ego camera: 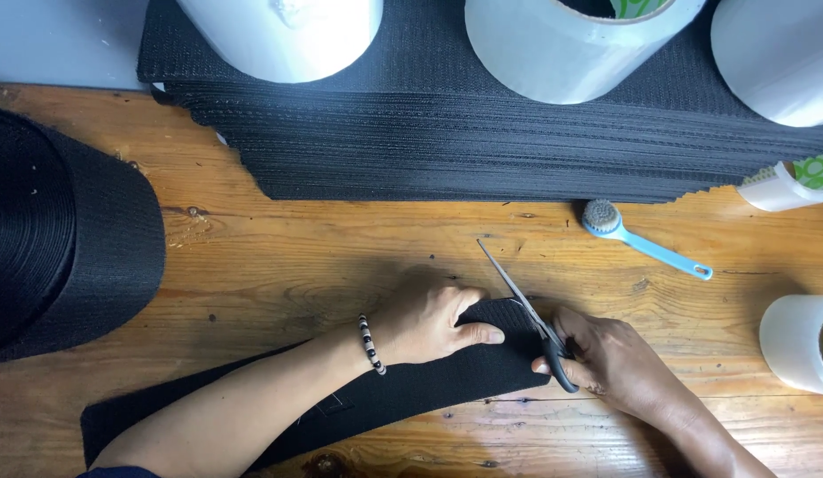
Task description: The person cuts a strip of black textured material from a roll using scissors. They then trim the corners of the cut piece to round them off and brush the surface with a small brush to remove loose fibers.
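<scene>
A wide black strap (pixel 402 394) lies across the wooden table (pixel 323 257) from lower left to centre. My left hand (pixel 429 323), a beaded bracelet on its wrist, presses flat on the strap's right end with the thumb along its top. My right hand (pixel 610 358) grips black-handled scissors (pixel 526 310). Their blades point up and left at the strap's end edge, right beside my left fingers.
A big roll of black strap (pixel 57 235) sits at the left. A tall stack of cut black pieces (pixel 482 142) fills the back, with white film rolls (pixel 562 44) on it. A blue-handled brush (pixel 641 239) and two more white rolls (pixel 796 341) lie to the right.
</scene>
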